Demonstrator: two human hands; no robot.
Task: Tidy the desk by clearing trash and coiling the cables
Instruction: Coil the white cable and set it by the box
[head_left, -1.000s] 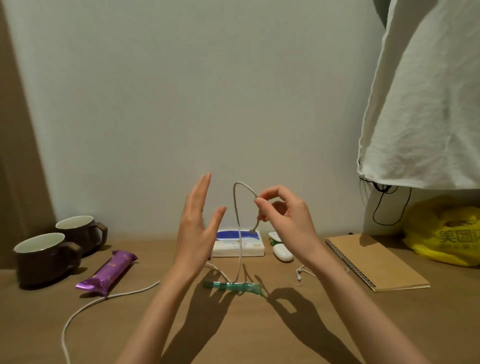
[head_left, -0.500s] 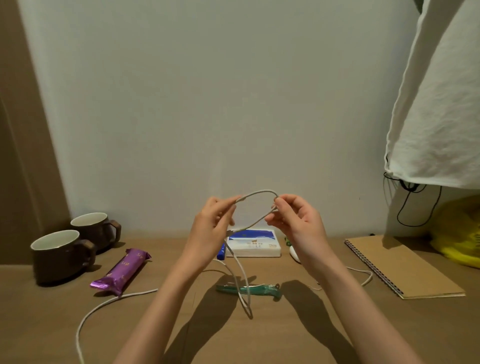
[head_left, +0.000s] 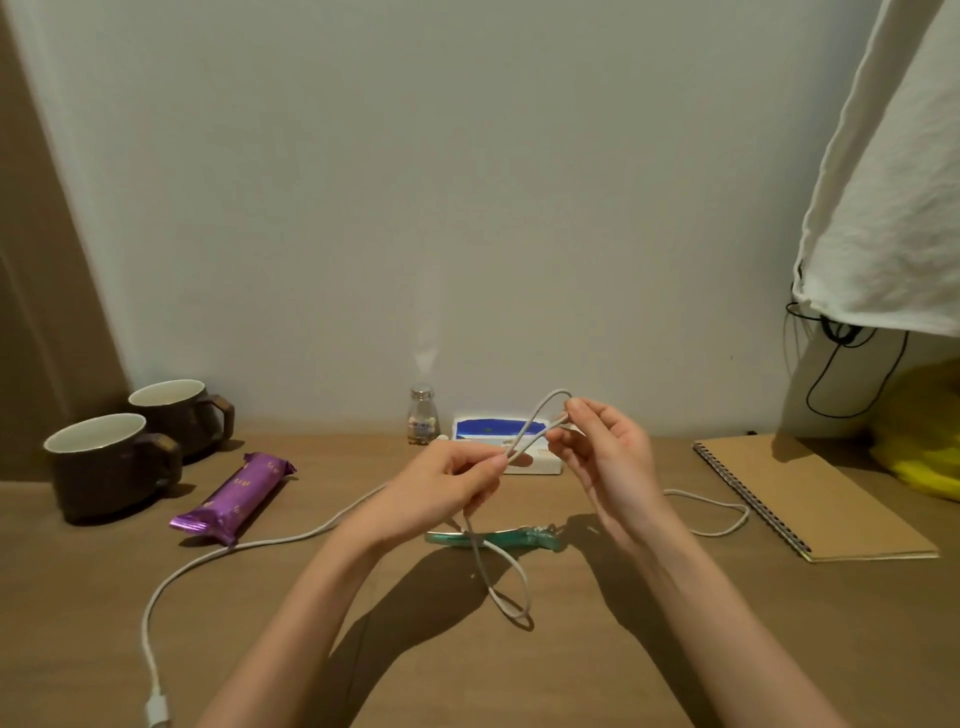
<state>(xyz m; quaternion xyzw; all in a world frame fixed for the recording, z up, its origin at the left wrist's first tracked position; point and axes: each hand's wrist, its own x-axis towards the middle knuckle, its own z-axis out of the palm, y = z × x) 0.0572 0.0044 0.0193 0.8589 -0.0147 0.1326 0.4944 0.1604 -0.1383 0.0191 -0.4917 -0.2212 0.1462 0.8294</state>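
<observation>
- The desk (head_left: 597, 649) meets the wall across the middle of the frame; bare wood lies open in the lower centre, between my forearms.
- At left centre stand two brown mugs (head_left: 111, 462), with a purple wrapper (head_left: 236, 499) just beside them.
- A spiral notebook (head_left: 810, 499) lies at right centre, with a yellow bag (head_left: 924, 441) behind it at the right edge.
- A green wrapper (head_left: 493, 538) lies below my hands, with the cable crossing it.
- My left hand (head_left: 436, 493) pinches the white cable (head_left: 249, 545) between thumb and fingertips, other fingers curled in.
- My right hand (head_left: 608, 457) pinches a raised loop of the same cable, fingers loosely bent.
- The cable trails left to a plug at the lower left edge.
</observation>
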